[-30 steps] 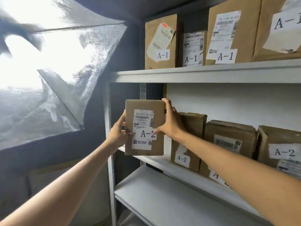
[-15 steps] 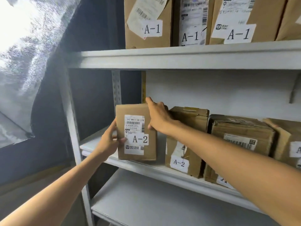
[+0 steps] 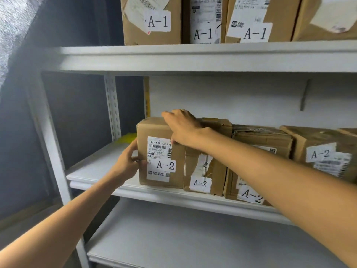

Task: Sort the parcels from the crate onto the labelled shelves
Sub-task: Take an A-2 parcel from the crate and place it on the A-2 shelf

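The parcel (image 3: 162,163) marked A-2 stands on the middle shelf (image 3: 104,171), at the left end of the A-2 row and touching its neighbour (image 3: 204,171). The left hand (image 3: 126,163) grips its left edge. The right hand (image 3: 183,128) clasps its top, thumb on the front. Its base sits close to the shelf's front lip, so an early release could let it tip forward and fall. A shove rightward might jostle the neighbour's torn wrapping. The parcel is upright, long axis vertical, label facing the person.
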